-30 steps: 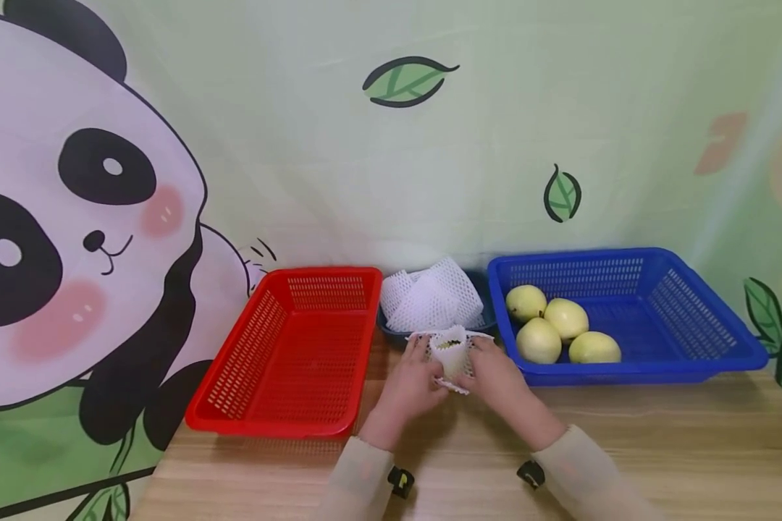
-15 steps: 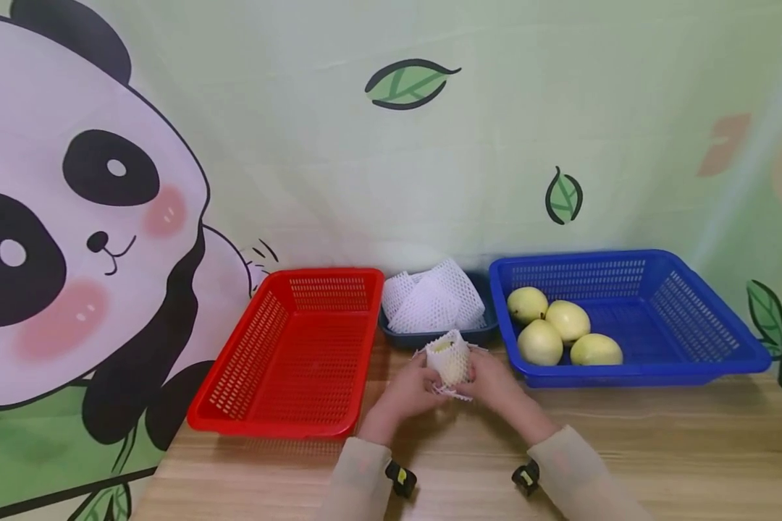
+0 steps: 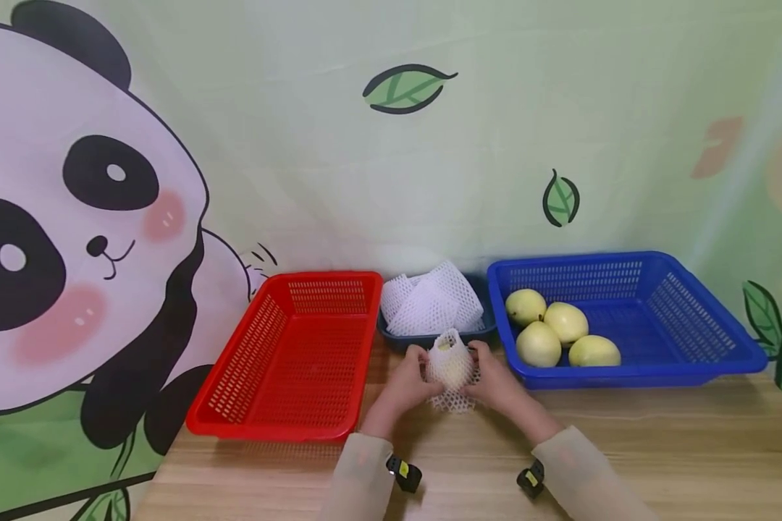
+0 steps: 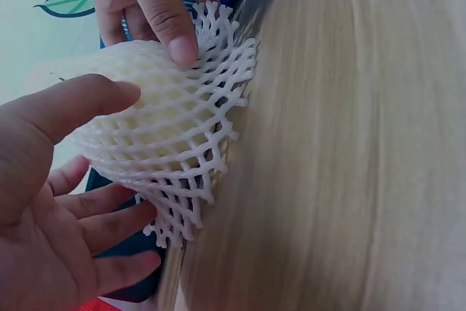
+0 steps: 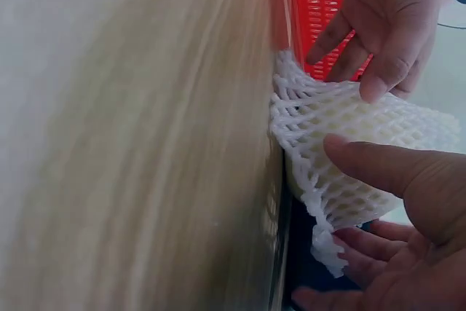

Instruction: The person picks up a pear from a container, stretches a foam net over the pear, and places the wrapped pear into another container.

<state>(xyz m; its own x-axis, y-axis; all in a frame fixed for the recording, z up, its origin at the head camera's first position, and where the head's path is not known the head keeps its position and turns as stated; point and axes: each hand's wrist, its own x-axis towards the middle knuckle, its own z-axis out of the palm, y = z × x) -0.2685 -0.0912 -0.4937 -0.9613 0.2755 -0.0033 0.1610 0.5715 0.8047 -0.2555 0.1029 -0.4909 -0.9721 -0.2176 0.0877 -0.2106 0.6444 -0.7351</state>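
Observation:
A pale yellow pear in a white foam net sleeve [image 3: 452, 367] stands on the table between both hands. The net's narrower mouth gathers round its top, and the loose lower rim flares out onto the wood. My left hand [image 3: 405, 382] holds it from the left; in the left wrist view the thumb lies on the netting [image 4: 156, 125] and the fingers curl beneath. From the right, my right hand [image 3: 500, 385] cups it likewise, thumb on the mesh [image 5: 357, 136] in the right wrist view. The far side of the pear is hidden.
A red basket [image 3: 198, 416] stands at left. Behind the hands, a dark blue tray [image 3: 404, 340] holds several foam nets [image 3: 433, 304]. At right, a blue basket [image 3: 678, 373] holds several pears [image 3: 539, 345]. A panda-print cloth [image 3: 300, 145] hangs behind the wooden table [image 3: 469, 463].
The lower part of the net, bunched up round the pear a second ago, now hangs down and spreads over its lower end. Both hands have shifted to the pear's sides, with fingers less tightly bunched.

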